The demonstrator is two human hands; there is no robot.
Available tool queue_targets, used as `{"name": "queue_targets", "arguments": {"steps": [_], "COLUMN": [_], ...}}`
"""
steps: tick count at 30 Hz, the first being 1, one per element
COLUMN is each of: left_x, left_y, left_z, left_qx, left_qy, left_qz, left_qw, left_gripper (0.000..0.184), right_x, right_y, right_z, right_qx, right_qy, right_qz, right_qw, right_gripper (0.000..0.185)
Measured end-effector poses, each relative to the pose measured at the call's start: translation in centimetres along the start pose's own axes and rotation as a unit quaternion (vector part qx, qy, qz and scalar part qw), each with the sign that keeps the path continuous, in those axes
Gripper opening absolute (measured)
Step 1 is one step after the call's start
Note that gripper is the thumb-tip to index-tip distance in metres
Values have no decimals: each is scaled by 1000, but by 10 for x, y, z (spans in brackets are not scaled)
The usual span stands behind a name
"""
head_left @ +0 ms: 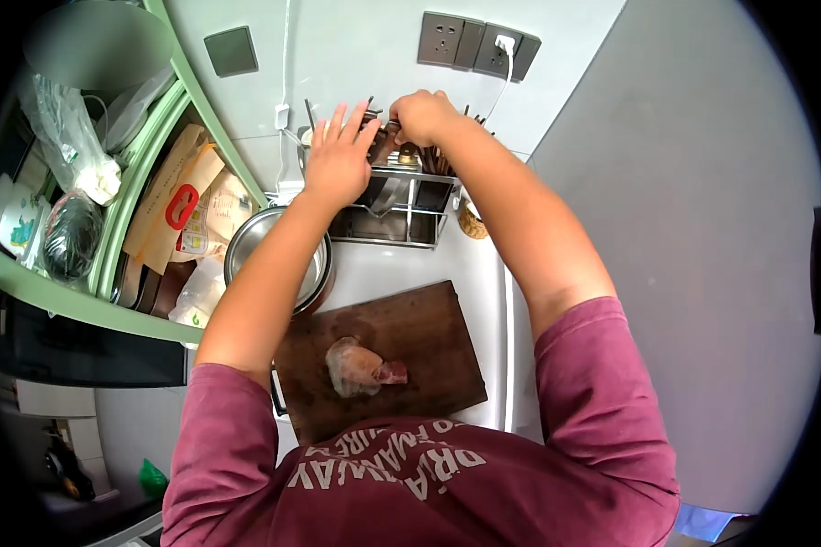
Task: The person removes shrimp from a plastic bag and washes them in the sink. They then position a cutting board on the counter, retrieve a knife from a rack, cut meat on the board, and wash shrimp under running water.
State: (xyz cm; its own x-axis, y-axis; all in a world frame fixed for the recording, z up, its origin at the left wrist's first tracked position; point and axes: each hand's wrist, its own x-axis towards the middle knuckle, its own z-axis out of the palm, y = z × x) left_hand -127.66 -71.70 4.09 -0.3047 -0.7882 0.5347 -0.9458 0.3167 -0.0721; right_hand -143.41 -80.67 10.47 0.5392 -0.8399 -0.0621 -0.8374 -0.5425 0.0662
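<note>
At the back of the counter, both hands are over a metal utensil rack [413,242]. My left hand [339,162] has its fingers spread at the rack's left side. My right hand [421,118] is closed around a dark handle [392,132] at the top of the rack; a blade-like shape [389,196] shows below, inside the rack. Nearer my body, a dark wooden cutting board [438,337] lies on the white counter. On it sits a piece of raw meat [360,365] with a pale, skin-like or plastic layer at its left end.
A metal pot [317,283] stands left of the board, partly under my left forearm. Green-edged shelves [192,77] with bags and bowls are at the left. A woven container [471,221] stands right of the rack. A large grey panel [684,237] rises at the right.
</note>
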Motion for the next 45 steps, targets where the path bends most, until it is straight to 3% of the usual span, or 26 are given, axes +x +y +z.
{"name": "queue_targets", "arguments": {"steps": [3,6,12,15,19,26,30,33,37,39,45], "left_x": [-8,-10,-7,-6,-7,-8,-13,-14,-18,-18,-15], "left_y": [-6,-8,1,3,4,1,-3,-5,-8,-5,2], "left_z": [-2,-2,0,1,5,3,2,-1,-1,-1,4], "left_qx": [-15,-19,-16,-16,-30,-29,-40,-38,-49,-54,-54], "left_qy": [11,9,6,13,15,6,13,12,10,11,11], "left_qz": [2,-4,-3,-7,-19,-37,-39,-45,-55,-57,-63], "left_qw": [1000,1000,1000,1000,999,999,998,998,997,997,996], "left_gripper": [68,69,72,72,72,71,73,75,77,78,81], "right_x": [-5,-7,-7,-6,-6,-8,-9,-9,-12,-11,-23], "right_y": [0,-2,-3,2,15,4,-9,-10,-3,1,5], "right_z": [-2,-6,-14,-12,-16,-2,-7,-8,-12,-18,-58], "right_qx": [53,40,17,51,105,41,36,22,105,129,312], "right_qy": [17,-13,-24,22,88,29,8,41,155,244,347], "right_qz": [-12,2,69,88,35,-14,5,-15,-38,-59,-60], "right_qw": [998,999,997,995,990,999,999,999,982,959,882], "right_gripper": [38,29,29,28,23,26,28,29,30,29,31]}}
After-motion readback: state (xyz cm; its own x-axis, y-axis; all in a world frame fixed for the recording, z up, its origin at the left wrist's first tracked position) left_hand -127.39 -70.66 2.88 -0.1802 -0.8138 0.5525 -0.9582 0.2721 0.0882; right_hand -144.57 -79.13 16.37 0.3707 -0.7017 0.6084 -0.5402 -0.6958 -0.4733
